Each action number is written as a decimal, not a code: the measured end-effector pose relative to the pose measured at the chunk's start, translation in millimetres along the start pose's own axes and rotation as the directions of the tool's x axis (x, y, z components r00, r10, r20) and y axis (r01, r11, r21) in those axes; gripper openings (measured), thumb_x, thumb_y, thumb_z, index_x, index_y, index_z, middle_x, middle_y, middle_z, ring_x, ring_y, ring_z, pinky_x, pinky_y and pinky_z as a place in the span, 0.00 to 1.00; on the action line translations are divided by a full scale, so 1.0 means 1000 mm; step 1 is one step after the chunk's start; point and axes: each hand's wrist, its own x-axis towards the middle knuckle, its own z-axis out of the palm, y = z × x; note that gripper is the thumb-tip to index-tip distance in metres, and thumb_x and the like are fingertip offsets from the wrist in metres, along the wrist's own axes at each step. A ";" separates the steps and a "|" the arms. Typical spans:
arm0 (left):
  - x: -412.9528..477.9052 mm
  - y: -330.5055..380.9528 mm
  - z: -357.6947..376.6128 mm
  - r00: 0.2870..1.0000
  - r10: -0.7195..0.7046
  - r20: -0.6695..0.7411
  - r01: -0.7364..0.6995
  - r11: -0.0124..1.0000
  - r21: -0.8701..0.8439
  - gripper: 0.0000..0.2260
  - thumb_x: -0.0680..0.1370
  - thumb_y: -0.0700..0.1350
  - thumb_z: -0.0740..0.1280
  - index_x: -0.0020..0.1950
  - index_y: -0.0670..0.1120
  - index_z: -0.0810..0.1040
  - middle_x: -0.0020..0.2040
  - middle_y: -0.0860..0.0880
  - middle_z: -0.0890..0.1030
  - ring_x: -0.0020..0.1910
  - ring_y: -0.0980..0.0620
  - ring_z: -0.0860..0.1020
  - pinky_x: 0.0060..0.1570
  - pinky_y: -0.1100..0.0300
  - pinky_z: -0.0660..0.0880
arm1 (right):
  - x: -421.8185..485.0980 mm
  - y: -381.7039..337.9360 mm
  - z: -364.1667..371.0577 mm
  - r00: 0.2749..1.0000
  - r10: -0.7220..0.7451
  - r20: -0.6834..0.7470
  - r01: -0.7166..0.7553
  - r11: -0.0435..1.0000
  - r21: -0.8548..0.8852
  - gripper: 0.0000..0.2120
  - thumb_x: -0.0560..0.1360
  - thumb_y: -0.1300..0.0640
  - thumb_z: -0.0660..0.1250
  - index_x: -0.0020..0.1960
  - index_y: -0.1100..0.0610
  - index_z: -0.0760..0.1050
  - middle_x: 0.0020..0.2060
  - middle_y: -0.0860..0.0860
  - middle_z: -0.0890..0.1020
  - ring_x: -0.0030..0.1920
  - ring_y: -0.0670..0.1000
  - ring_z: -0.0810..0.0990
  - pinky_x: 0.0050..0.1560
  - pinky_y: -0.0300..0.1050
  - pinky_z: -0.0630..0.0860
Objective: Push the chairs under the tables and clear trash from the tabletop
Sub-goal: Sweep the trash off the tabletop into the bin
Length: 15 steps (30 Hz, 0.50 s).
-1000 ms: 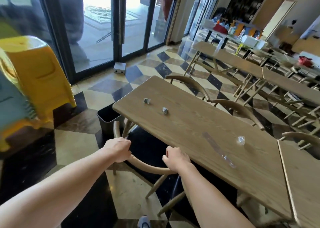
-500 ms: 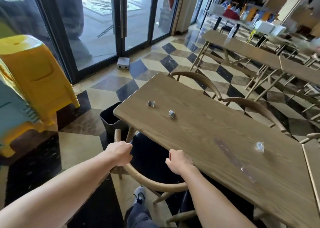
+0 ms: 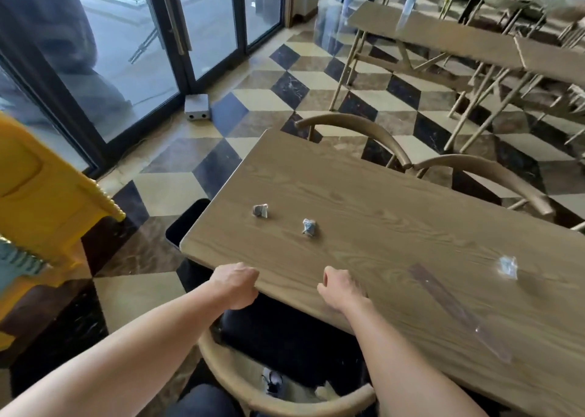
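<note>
1. Since the earlier frames, both hands are seen to have left the curved backrest of the near chair (image 3: 285, 397), which now sits lower in the head view with its seat largely under the table (image 3: 395, 226); the hands are now up at the table's near edge.

2. Left hand (image 3: 235, 285) is curled into a loose fist against the table edge, with nothing seen in it. Right hand (image 3: 340, 288) is also loosely curled, resting on the tabletop just inside the edge; whether anything is pinched in it cannot be told.

3. Progress is judged as partial. The near chair appears pushed in, or nearly so, its backrest lying close to the person's body below the forearms. Two more chairs (image 3: 373, 138) are seen tucked along the far side, beyond the hands.

4. Trash is not yet cleared. A crumpled wrapper (image 3: 260, 211) lies ahead of the left hand, a second crumpled wrapper (image 3: 309, 227) ahead of the right hand, a clear plastic strip (image 3: 459, 310) to the right of the right hand, and a small clear plastic scrap (image 3: 508, 268) farther right.

5. One container is seen: a dark bin (image 3: 185, 223) on the floor, ahead and left of the left hand, partly hidden by the table corner. Its contents cannot be made out.

6. Further tables (image 3: 443, 36) with chairs stand well beyond the hands; their state is too blurred to judge.
</note>
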 end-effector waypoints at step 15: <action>0.103 -0.076 -0.035 0.975 0.210 0.072 -0.215 0.974 0.076 0.06 0.80 0.46 0.60 0.51 0.47 0.75 0.46 0.48 0.77 0.42 0.48 0.76 0.36 0.55 0.71 | 0.056 -0.067 -0.014 0.971 0.230 -0.067 -0.225 0.971 0.076 0.09 0.80 0.49 0.60 0.56 0.52 0.71 0.59 0.52 0.78 0.57 0.58 0.78 0.53 0.49 0.74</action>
